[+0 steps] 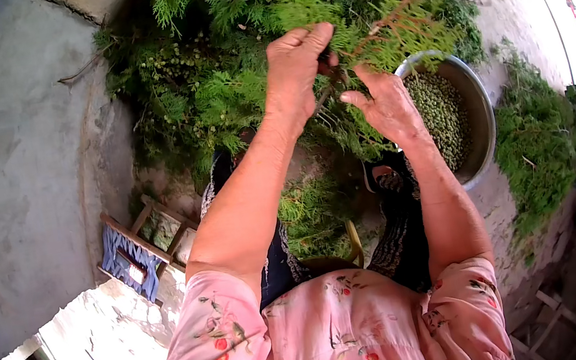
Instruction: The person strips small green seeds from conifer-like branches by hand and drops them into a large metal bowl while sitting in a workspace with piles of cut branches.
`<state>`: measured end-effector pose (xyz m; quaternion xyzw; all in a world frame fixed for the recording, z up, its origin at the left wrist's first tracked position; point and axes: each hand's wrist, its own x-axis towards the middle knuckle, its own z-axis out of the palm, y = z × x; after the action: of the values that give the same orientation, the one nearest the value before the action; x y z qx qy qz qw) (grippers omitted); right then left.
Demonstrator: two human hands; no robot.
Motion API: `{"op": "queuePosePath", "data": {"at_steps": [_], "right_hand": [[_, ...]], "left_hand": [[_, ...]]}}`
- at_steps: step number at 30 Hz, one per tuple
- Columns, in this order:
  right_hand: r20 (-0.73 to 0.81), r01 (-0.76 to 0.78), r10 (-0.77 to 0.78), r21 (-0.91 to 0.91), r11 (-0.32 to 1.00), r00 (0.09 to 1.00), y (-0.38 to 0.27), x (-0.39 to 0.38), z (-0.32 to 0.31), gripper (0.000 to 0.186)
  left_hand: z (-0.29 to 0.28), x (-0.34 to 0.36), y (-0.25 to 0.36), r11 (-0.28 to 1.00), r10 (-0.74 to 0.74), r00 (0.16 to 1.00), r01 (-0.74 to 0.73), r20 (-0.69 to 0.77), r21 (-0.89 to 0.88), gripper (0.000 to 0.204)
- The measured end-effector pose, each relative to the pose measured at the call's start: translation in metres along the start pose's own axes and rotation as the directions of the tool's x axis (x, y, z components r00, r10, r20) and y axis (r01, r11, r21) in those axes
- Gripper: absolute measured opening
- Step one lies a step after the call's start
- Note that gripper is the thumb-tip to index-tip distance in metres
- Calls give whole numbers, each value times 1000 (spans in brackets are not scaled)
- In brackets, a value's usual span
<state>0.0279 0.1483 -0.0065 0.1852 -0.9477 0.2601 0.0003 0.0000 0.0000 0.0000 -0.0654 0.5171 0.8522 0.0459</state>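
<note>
My left hand (299,66) is closed around a woody evergreen branch (395,22) with flat, scaly green sprays, held above a large heap of similar cut branches (206,80). Close by on the right, my right hand (390,103) has its thumb and forefinger apart near the branch's stem; its other fingers are partly hidden. Beside that hand stands a round metal basin (482,99), its rim partly behind my wrist and forearm. Small round green seed cones (439,112) fill much of it.
Another pile of green sprigs (536,135) lies right of the basin. More sprigs (315,213) are on the ground between my legs. To the left stand a small wooden stool (139,239) with blue woven strips and a grey concrete surface (17,161).
</note>
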Motion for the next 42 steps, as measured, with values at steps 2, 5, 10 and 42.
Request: {"op": "queuePosePath", "data": {"at_steps": [2, 5, 10, 42], "right_hand": [[26, -115, 114, 39, 993, 993, -1, 6, 1, 37], [-97, -280, 337, 369, 886, 937, 13, 6, 21, 33], [-42, -374, 626, 770, 517, 779, -4, 12, -1, 26], [155, -361, 688, 918, 166, 709, 4, -73, -52, 46]], "left_hand": [[7, -3, 1, 999, 25, 999, -24, 20, -39, 17], [8, -4, 3, 997, -28, 994, 35, 102, -63, 20], [3, -10, 21, 987, -78, 994, 66, 74, 146, 28], [-78, -62, 28, 990, -14, 999, 19, 39, -139, 9]]}}
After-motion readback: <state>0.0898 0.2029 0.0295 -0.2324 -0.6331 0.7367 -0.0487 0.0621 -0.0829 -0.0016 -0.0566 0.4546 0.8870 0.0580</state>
